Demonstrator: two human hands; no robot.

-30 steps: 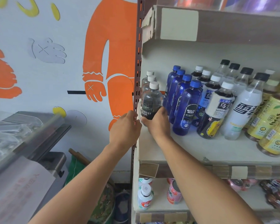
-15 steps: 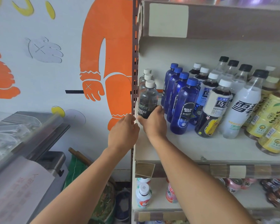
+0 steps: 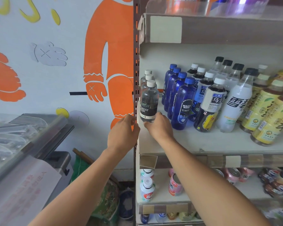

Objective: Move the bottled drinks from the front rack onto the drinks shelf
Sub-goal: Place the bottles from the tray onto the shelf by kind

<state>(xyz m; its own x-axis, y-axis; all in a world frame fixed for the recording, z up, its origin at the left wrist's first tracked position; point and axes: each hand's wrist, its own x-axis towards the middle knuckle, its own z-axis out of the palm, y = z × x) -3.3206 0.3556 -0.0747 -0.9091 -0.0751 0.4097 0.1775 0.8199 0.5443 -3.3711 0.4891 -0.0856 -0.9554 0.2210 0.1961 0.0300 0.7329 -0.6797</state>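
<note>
The right hand (image 3: 160, 126) grips a soda bottle (image 3: 149, 103) by its base at the shelf's (image 3: 194, 141) left end. The left hand (image 3: 122, 134), seemingly curled, holds the upright (image 3: 136, 62). Next: release, withdraw.

Bare shelf board (image 3: 178, 142) lies open in front of the bottle rows, while the blue bottles (image 3: 183, 103) just right and the upright post (image 3: 136, 79) left hem the clear-bottle (image 3: 149, 101) row.
</note>
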